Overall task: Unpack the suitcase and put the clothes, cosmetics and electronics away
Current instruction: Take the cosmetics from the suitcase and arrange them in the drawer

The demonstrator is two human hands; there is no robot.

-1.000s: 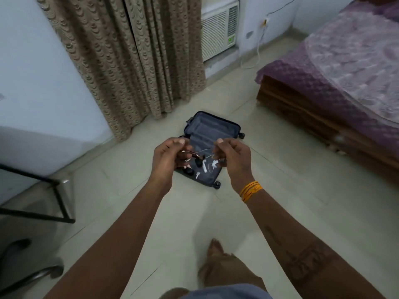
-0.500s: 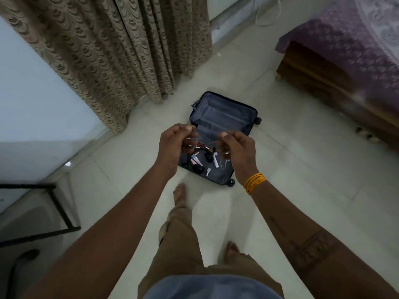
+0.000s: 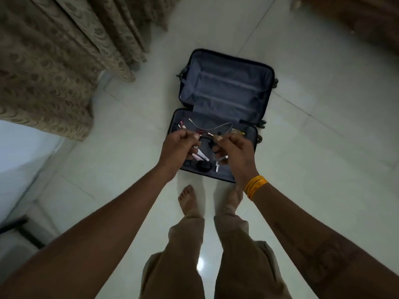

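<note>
Over glossy tiled floor (image 3: pixel 323 169), both hands' fingers (image 3: pixel 195 136) pinch a thin cable (image 3: pixel 207 127) above the fabric-lined suitcase (image 3: pixel 226 89).

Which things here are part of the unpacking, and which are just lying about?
Part of the job:
suitcase, open on the floor
cable, pinched between left hand and right hand
small tubes in the case
black pouch in the case

Just there:
curtain
floor

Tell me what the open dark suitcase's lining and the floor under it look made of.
Open dark suitcase lining: grey woven fabric, matte, with stitched bands across it. Pale floor: glossy tile, probably ceramic or stone, showing grout lines and a bright light reflection.
</note>
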